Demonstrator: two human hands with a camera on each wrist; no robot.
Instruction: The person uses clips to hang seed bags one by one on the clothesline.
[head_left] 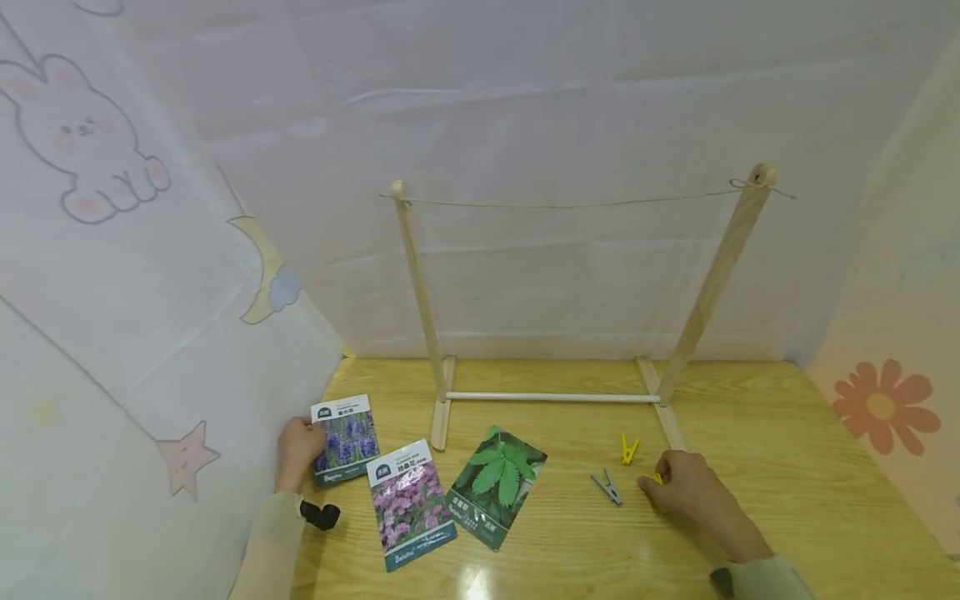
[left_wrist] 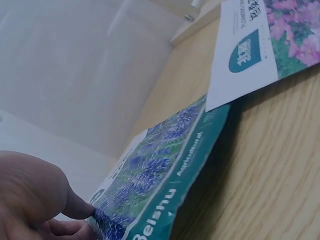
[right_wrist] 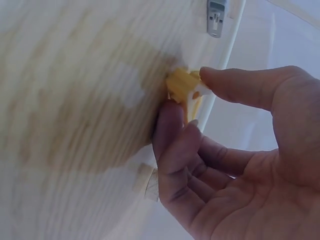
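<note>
At the left of the table my left hand pinches the edge of a seed packet with purple flowers. In the left wrist view the thumb presses on that packet's face, and its near edge is raised off the wood. My right hand pinches a yellow clothespin between thumb and fingers, close over the table at the right. Just beyond it lie another yellow clothespin and a grey clothespin. A pink-flower seed packet and a green-leaf seed packet lie between the hands.
Behind the packets stands a wooden frame with two posts, joined low down by a white rod. A thin string is tied across the post tops. Printed sheets hang behind and beside the wooden table.
</note>
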